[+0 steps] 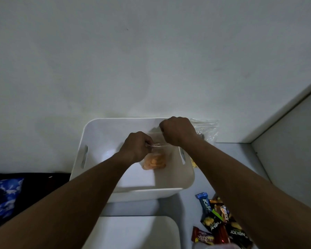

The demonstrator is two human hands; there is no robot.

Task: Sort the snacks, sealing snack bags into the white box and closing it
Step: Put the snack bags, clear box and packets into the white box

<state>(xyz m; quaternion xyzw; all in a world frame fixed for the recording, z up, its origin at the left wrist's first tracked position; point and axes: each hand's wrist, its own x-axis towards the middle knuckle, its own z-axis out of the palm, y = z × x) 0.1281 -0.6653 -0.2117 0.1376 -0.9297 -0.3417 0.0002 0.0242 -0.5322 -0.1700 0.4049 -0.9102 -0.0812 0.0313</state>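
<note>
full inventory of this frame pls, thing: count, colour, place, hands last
white box: 1, white, open, centre of view against the wall
snack bag: 1, clear with orange snacks inside, held over the box interior
spare plastic bags: count unclear, clear, just right of the box by the wall
wrapped snacks: a pile, several, blue, black, red and brown wrappers, lower right on the surface
yellow item: 1, mostly hidden, right of the box
lid: 1, white, in front of the box at the bottom edge; looks like a lid
blue patterned fabric: 1, blue and dark, lower left
wall: white, behind everything
left hand: pinching the bag's top edge
right hand: pinching the bag's top edge, further right
</note>
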